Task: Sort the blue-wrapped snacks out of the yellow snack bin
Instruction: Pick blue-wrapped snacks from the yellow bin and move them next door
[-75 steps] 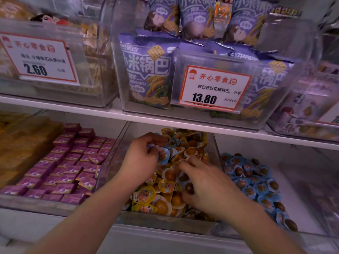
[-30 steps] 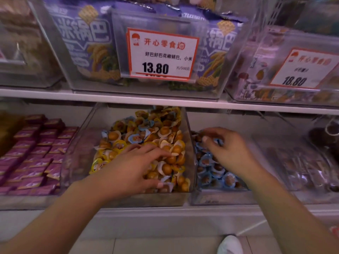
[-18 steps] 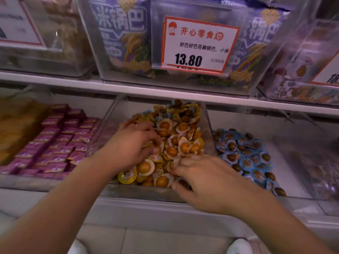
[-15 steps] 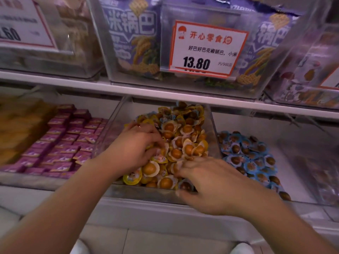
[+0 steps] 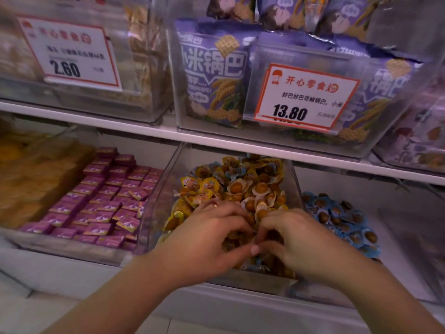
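Yellow snacks (image 5: pixel 237 189) fill the clear bin (image 5: pixel 166 189) in the middle of the lower shelf (image 5: pixel 240 307). A few blue snacks (image 5: pixel 218 175) hide in the pile, mostly near the back, and some blue bits peek out at the front under the hands. They look small and light, so I think one finger and a thumb can lift one. The wrappers look thin and shiny, with a flat frill round a hard round middle. They may slip and crinkle. The frill is the easy part to pinch, and the round middle could roll away. They lie loose on top of each other, so pulling one may tip the others.

Next to it on the right is the blue bin (image 5: pixel 361 239), full of the same blue kind. That looks like the place for them.

Both arms reach in from the front, low over the pile. The left hand (image 5: pixel 204 239) lies palm down with its fingers (image 5: pixel 231 213) bent into the snacks. The right hand (image 5: pixel 298 239) sits just beside it, fingers bent too, and the two thumbs nearly touch. Both hands seem to dig in the pile. I cannot tell if either one has hold of a snack, because the fingertips are hidden.
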`<state>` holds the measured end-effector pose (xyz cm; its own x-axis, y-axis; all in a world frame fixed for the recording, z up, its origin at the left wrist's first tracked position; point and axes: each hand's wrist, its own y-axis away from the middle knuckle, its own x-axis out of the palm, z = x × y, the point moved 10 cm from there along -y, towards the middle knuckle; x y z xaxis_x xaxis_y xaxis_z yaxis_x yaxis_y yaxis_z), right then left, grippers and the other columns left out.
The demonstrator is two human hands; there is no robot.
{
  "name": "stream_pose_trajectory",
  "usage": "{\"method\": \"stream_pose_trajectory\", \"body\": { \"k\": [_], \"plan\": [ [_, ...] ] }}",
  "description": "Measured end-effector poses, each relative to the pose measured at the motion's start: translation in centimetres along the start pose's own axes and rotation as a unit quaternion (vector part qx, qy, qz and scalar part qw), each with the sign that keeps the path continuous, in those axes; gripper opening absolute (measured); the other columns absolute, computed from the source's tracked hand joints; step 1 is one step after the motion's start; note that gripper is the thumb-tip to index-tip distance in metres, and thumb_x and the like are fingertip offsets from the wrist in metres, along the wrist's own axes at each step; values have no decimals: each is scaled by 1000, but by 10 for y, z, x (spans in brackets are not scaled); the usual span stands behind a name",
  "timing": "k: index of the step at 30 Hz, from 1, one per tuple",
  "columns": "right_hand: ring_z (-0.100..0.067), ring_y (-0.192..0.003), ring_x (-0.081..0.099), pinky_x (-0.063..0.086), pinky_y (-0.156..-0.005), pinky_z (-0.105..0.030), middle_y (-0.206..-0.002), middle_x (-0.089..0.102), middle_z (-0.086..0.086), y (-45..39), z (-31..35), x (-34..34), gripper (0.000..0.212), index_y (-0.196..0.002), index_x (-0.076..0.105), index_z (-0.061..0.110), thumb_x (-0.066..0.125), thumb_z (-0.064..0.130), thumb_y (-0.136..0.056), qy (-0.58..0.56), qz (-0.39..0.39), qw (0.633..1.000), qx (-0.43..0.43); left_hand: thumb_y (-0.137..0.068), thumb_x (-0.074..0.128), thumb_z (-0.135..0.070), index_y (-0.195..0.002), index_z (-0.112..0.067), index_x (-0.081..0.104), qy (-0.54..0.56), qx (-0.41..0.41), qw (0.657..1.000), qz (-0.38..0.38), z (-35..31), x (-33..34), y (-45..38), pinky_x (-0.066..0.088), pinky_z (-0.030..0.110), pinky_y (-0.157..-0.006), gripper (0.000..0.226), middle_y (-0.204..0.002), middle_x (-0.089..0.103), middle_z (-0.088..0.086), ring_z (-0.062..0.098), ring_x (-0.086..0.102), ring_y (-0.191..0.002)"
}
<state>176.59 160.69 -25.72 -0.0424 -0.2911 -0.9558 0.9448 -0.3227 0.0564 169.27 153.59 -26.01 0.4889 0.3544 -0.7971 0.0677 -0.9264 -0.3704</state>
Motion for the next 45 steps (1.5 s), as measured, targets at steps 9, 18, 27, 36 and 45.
{"method": "stream_pose_trajectory", "body": {
  "k": [9, 18, 27, 36, 45],
  "plan": [
    [-15, -102, 29, 31, -89, -37, -100, 28, 9, 10, 8, 37, 59, -103, 67, 24, 62, 75, -73, 192, 171, 966, 24, -73, 43, -81, -98, -40, 66, -104, 15, 987, 119, 9, 34, 11, -1, 41, -123, 53, -145, 42, -16, 7, 12, -148],
    [-4, -115, 41, 39, -98, -30, -118, 48, 17, 10, 6, 16, 30, -108, 70, 35, 67, 53, -84, 22, 65, 998, -7, -73, 48, -82, -102, -38, 69, -20, -17, 995, 95, 6, 27, 4, 14, 42, -121, 57, -136, 50, -22, -4, 29, -139],
    [-13, -104, 49, 45, -91, -29, -104, 50, 7, -7, 19, -31, 51, -135, 59, 33, 70, 44, -86, -141, -242, 960, -16, -80, 69, -37, -118, -13, 65, 552, -249, 792, -77, 28, 5, 0, 59, 32, -62, 45, -94, 72, 11, 21, 69, -78],
    [-17, -108, 62, 47, -90, -26, -111, 67, -1, -93, -40, -21, 47, -139, 49, 33, 55, 47, -95, -109, -144, 974, 136, -92, 46, 4, -97, -4, 70, 556, -393, 677, -279, 91, -22, 33, 51, 26, -45, 26, -87, 63, 14, 17, 63, -51],
    [-35, -133, 43, 38, -105, -44, -145, 45, -11, -178, -27, 32, 50, -142, 34, 50, 39, 61, -94, 136, 53, 987, 62, -94, 48, 1, -94, -10, 72, 552, -387, 688, -271, 95, -23, 33, 44, 24, -40, 26, -81, 66, 9, 16, 61, -47]
  ]
}}
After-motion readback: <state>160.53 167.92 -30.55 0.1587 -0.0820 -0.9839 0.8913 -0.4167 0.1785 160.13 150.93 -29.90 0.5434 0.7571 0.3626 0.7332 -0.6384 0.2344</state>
